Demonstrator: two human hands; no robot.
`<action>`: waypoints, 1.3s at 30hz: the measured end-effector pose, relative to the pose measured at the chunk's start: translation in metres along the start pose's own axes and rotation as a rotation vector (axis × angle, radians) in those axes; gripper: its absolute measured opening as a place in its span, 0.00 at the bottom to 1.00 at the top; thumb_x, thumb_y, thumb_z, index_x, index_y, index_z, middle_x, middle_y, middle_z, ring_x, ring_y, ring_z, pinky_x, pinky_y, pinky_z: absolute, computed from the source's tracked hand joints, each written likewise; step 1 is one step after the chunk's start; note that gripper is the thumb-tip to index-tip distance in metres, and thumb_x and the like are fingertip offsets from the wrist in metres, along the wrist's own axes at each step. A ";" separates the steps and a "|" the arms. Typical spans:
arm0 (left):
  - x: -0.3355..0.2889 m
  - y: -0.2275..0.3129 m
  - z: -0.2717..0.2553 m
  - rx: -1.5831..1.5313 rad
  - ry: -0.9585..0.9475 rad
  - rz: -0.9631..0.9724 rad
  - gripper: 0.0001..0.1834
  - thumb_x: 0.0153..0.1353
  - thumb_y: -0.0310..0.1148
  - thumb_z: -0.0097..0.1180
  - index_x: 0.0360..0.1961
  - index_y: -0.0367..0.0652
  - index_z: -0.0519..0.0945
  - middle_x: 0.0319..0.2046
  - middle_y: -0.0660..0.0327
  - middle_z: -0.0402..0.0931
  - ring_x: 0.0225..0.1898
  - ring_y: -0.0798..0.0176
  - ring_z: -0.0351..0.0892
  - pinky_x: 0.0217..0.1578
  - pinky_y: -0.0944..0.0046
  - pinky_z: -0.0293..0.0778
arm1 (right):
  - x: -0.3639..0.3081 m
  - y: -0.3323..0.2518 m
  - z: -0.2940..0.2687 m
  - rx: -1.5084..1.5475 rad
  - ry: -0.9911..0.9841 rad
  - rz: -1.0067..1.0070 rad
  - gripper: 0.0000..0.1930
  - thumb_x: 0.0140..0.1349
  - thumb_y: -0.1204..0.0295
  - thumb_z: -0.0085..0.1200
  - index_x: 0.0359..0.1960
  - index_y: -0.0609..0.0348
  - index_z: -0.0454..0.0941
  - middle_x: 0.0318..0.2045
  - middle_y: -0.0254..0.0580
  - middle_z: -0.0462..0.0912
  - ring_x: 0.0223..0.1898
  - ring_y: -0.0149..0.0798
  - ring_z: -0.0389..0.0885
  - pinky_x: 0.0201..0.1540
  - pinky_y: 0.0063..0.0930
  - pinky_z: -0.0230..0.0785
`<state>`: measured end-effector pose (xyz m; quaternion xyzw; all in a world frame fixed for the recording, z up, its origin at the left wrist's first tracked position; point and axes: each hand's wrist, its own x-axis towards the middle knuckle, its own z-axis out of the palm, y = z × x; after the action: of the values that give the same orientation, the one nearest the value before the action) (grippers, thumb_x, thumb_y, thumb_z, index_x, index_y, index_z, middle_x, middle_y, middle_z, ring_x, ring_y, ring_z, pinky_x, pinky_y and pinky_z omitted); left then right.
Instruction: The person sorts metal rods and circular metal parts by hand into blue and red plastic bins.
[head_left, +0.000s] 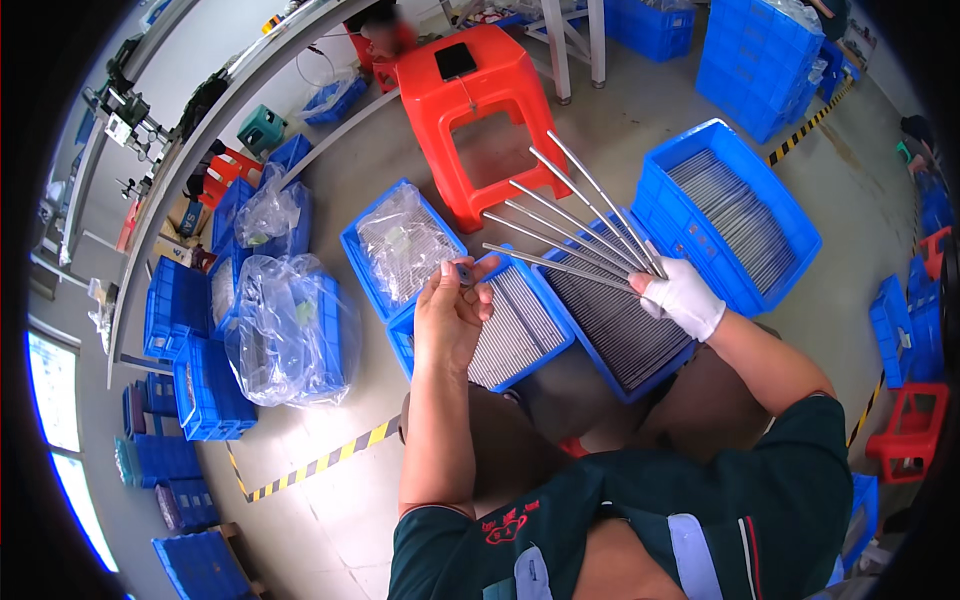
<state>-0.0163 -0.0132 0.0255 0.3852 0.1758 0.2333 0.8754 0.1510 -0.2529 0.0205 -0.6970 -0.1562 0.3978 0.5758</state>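
My right hand (pixel 685 298), in a white glove, grips several slim metal rods (pixel 580 190) at their near ends. The rods fan out up and to the left over the blue bins. My bare left hand (pixel 452 318) is raised, pinching a small dark grey ring-like piece (pixel 463 273) between thumb and fingers. Below the rods is a blue bin (pixel 592 348) lined with rows of rods. Under my left hand lies another blue bin (pixel 562 325) with lighter rods in rows. A taller blue bin (pixel 690 258) to the right also holds many rods.
A blue bin (pixel 352 248) with a clear plastic bag sits beyond my left hand. Farther off stands a red stool (pixel 425 125) bearing a black phone-like slab (pixel 455 62). Bagged blue crates (pixel 340 345) and a workbench flank the left; stacked blue crates (pixel 755 70) stand far right.
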 end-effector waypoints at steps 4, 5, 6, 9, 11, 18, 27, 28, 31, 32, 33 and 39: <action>0.000 0.005 0.002 -0.014 -0.076 -0.040 0.22 0.68 0.45 0.37 0.42 0.34 0.70 0.38 0.47 0.77 0.21 0.66 0.71 0.17 0.72 0.65 | -0.005 0.003 -0.003 -0.307 0.009 -0.361 0.09 0.58 0.71 0.56 0.31 0.66 0.75 0.19 0.38 0.75 0.19 0.29 0.71 0.22 0.24 0.63; -0.002 0.007 0.005 -0.010 -0.066 -0.045 0.22 0.68 0.45 0.37 0.42 0.34 0.70 0.38 0.47 0.77 0.21 0.66 0.71 0.17 0.72 0.65 | -0.006 0.004 -0.003 -0.493 0.103 -0.568 0.09 0.57 0.70 0.57 0.32 0.66 0.75 0.20 0.41 0.77 0.20 0.32 0.74 0.23 0.27 0.66; -0.004 0.008 0.010 0.043 -0.055 -0.013 0.23 0.68 0.46 0.37 0.43 0.33 0.71 0.37 0.47 0.77 0.20 0.66 0.71 0.16 0.73 0.64 | -0.008 0.004 -0.003 -0.606 0.156 -0.583 0.10 0.56 0.69 0.58 0.33 0.64 0.75 0.21 0.47 0.78 0.22 0.41 0.78 0.25 0.31 0.67; -0.005 0.007 0.008 0.097 -0.069 0.016 0.24 0.67 0.47 0.38 0.43 0.34 0.72 0.37 0.47 0.77 0.20 0.67 0.73 0.16 0.73 0.66 | -0.012 -0.001 0.002 -0.659 0.193 -0.541 0.11 0.54 0.68 0.59 0.32 0.63 0.75 0.20 0.49 0.78 0.22 0.46 0.78 0.24 0.32 0.67; -0.004 0.006 0.008 0.150 -0.100 0.003 0.22 0.67 0.46 0.40 0.43 0.34 0.72 0.37 0.48 0.77 0.22 0.66 0.75 0.18 0.73 0.70 | -0.012 -0.001 0.001 -0.685 0.203 -0.557 0.11 0.54 0.67 0.59 0.31 0.63 0.75 0.19 0.49 0.77 0.21 0.46 0.78 0.24 0.33 0.67; -0.005 0.007 0.001 0.205 -0.111 0.017 0.18 0.66 0.41 0.44 0.44 0.34 0.72 0.37 0.47 0.77 0.23 0.66 0.77 0.19 0.73 0.71 | -0.013 -0.001 0.006 -0.766 0.264 -0.667 0.11 0.54 0.67 0.59 0.28 0.62 0.75 0.17 0.48 0.76 0.19 0.48 0.76 0.22 0.35 0.66; -0.010 0.011 0.000 0.183 -0.110 0.014 0.19 0.65 0.40 0.46 0.45 0.31 0.72 0.38 0.44 0.76 0.22 0.66 0.74 0.19 0.73 0.70 | -0.018 -0.008 0.008 -0.759 0.213 -0.616 0.08 0.53 0.74 0.59 0.33 0.65 0.75 0.19 0.48 0.77 0.20 0.43 0.77 0.25 0.28 0.67; -0.010 0.011 -0.001 0.167 -0.110 0.013 0.19 0.65 0.40 0.46 0.45 0.31 0.71 0.38 0.44 0.76 0.22 0.66 0.74 0.20 0.73 0.70 | -0.017 -0.007 0.008 -0.758 0.216 -0.616 0.08 0.53 0.74 0.59 0.33 0.65 0.75 0.19 0.48 0.77 0.20 0.43 0.77 0.25 0.28 0.67; -0.009 0.012 -0.004 0.147 -0.122 0.013 0.18 0.65 0.38 0.47 0.45 0.32 0.71 0.39 0.44 0.76 0.23 0.66 0.74 0.21 0.73 0.71 | -0.015 -0.007 0.008 -0.816 0.237 -0.707 0.08 0.53 0.74 0.59 0.31 0.65 0.74 0.18 0.47 0.76 0.18 0.44 0.76 0.23 0.30 0.67; -0.009 0.012 -0.005 0.141 -0.132 0.015 0.17 0.64 0.37 0.48 0.45 0.32 0.71 0.39 0.45 0.76 0.23 0.66 0.75 0.22 0.73 0.71 | -0.015 -0.007 0.008 -0.860 0.259 -0.770 0.08 0.53 0.74 0.60 0.30 0.65 0.74 0.17 0.46 0.76 0.18 0.44 0.76 0.22 0.30 0.66; -0.009 0.013 -0.005 0.142 -0.134 0.013 0.17 0.64 0.37 0.48 0.45 0.32 0.71 0.39 0.45 0.76 0.23 0.66 0.75 0.22 0.73 0.71 | -0.014 -0.007 0.008 -0.905 0.280 -0.833 0.08 0.52 0.74 0.60 0.29 0.64 0.73 0.16 0.46 0.75 0.17 0.45 0.75 0.21 0.31 0.66; -0.012 0.006 0.007 0.399 -0.291 0.062 0.17 0.60 0.33 0.55 0.45 0.33 0.69 0.42 0.47 0.76 0.28 0.65 0.78 0.29 0.69 0.74 | -0.016 -0.006 0.011 -0.850 0.230 -0.794 0.09 0.52 0.72 0.60 0.27 0.63 0.73 0.17 0.48 0.75 0.18 0.48 0.75 0.21 0.34 0.65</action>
<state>-0.0246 -0.0205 0.0366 0.5851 0.0785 0.1627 0.7906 0.1341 -0.2550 0.0320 -0.7934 -0.4873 -0.0236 0.3639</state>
